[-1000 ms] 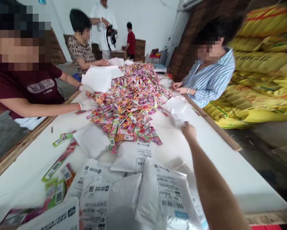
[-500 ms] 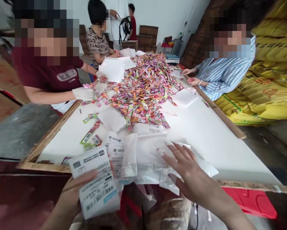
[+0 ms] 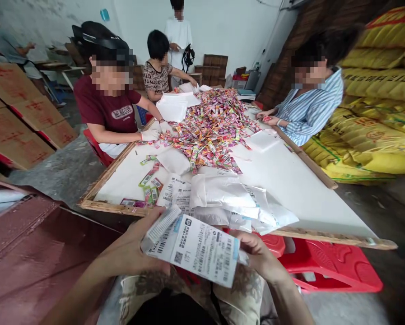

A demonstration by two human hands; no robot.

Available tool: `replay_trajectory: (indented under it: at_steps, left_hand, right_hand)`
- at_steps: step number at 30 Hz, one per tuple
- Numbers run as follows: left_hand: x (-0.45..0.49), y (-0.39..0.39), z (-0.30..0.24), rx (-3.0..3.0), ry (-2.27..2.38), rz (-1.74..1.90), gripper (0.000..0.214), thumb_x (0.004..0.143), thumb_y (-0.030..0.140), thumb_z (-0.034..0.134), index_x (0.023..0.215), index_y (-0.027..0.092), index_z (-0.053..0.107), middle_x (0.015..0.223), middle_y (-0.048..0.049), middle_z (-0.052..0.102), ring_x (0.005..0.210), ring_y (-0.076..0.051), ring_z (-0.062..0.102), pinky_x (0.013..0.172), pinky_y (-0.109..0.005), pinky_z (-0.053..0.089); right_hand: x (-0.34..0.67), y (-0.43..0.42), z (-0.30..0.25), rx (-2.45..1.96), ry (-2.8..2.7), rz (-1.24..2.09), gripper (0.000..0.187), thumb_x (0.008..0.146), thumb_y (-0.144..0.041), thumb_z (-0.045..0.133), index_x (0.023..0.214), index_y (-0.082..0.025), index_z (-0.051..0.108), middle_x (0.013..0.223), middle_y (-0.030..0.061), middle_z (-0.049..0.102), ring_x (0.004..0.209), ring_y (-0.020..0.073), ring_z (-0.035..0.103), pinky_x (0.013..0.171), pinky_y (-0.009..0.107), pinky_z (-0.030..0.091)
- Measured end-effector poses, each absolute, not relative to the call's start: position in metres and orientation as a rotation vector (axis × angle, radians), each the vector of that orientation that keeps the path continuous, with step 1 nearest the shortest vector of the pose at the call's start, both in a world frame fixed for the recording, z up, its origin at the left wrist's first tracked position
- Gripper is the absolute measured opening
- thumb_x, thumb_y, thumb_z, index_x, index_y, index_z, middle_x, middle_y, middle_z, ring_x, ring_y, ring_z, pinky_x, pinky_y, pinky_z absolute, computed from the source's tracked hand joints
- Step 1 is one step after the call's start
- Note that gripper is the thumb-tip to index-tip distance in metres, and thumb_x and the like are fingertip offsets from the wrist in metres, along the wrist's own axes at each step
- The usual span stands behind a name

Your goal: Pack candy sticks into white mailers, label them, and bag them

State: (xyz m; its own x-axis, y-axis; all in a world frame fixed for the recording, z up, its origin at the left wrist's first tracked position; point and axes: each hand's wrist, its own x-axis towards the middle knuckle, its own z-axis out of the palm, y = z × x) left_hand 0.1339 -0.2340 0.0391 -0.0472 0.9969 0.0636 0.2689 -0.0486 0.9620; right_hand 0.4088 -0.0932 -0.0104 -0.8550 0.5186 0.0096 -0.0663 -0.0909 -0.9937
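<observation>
Over my lap, a stack of printed shipping labels [image 3: 202, 248] is stretched between my hands, its left end curled over. My left hand [image 3: 137, 241] is closed around that curled end. On the other side my right hand [image 3: 258, 255] grips the right edge, where a crumpled bit of clear film shows; some fingers are hidden behind the labels. Just beyond, white plastic mailing bags [image 3: 224, 192] lie heaped at the table's near edge. Beside them on the left are more labels [image 3: 177, 189], with several small printed sachets [image 3: 151, 194] scattered about.
A large pile of colourful sachets [image 3: 212, 122] covers the middle of the white table [image 3: 310, 198], which has a wooden rim. Co-workers sit at both sides. Red stools [image 3: 334, 262] stand under the right side; a dark red bin [image 3: 29, 239] is at left, yellow sacks [image 3: 374, 126] at right.
My right hand has left the mailing bags and come back to grip the labels. My left hand has moved right with them, and they have turned sideways. The view has swung left.
</observation>
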Motion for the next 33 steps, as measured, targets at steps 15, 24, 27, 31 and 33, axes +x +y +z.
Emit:
replay_trajectory:
  at_steps: [15,24,27,31,33]
  left_hand:
    - [0.169,-0.23,-0.009,1.448,1.418,1.329,0.052,0.077,0.019,0.06,0.127,0.021,0.047,0.123,-0.0096,0.058,0.118,-0.027,0.048,0.104,-0.042,0.036]
    - [0.167,-0.218,-0.004,1.317,1.312,1.276,0.066,0.072,0.021,0.066,0.133,0.024,0.041,0.114,-0.0084,0.064,0.095,-0.025,0.062,0.087,-0.037,0.049]
    - [0.166,-0.21,0.0,1.268,1.253,1.296,0.061,0.072,0.026,0.067,0.129,0.025,0.046,0.111,-0.0076,0.065,0.089,-0.025,0.063,0.082,-0.036,0.052]
    - [0.159,-0.199,-0.006,1.212,1.26,1.322,0.048,0.075,0.027,0.064,0.122,0.023,0.053,0.109,-0.0075,0.066,0.092,-0.025,0.062,0.084,-0.037,0.051]
    - [0.154,-0.193,-0.01,1.249,1.273,1.316,0.048,0.073,0.024,0.064,0.12,0.023,0.053,0.111,-0.0073,0.064,0.095,-0.026,0.061,0.086,-0.037,0.05]
  right_hand:
    - [0.354,-0.132,0.01,-0.306,-2.146,1.108,0.018,0.088,-0.013,0.047,0.091,-0.022,0.061,0.087,0.0022,0.063,0.082,0.0123,0.06,0.074,0.023,0.046]
    - [0.354,-0.123,0.016,-0.497,-2.224,1.264,0.004,0.084,-0.023,0.056,0.085,-0.02,0.056,0.078,0.0014,0.058,0.069,0.0116,0.054,0.062,0.021,0.046]
    - [0.347,-0.117,0.018,-0.429,-2.214,1.168,0.012,0.087,-0.015,0.048,0.08,-0.019,0.057,0.075,0.0018,0.058,0.068,0.011,0.055,0.061,0.02,0.045]
    - [0.344,-0.115,0.023,-0.379,-2.285,0.884,0.024,0.085,-0.005,0.039,0.082,-0.021,0.057,0.079,0.0022,0.058,0.067,0.0098,0.055,0.057,0.018,0.043]
    - [0.346,-0.11,0.025,-0.47,-2.303,0.829,0.02,0.085,-0.009,0.044,0.08,-0.023,0.058,0.083,0.0026,0.058,0.072,0.0115,0.057,0.059,0.02,0.046]
